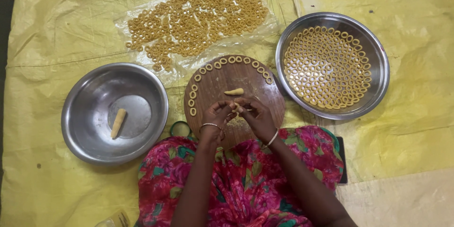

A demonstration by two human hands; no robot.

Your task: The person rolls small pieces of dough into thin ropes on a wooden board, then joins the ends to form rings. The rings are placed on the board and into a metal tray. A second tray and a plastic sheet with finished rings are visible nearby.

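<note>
Both hands — left hand [218, 115], right hand [253, 113] — pinch one dough strip [238, 108] between fingers above the board [217, 82], so rings [231, 59] line its edge.

You've got a small pale dough bit [238, 109] pinched btwn both hands' fingertips, just above the round wooden board [217, 85], near its front edge.

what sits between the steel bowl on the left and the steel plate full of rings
In the head view, the round wooden board lies between the bowl and the plate, with dough rings along its edge and a dough piece.
</note>
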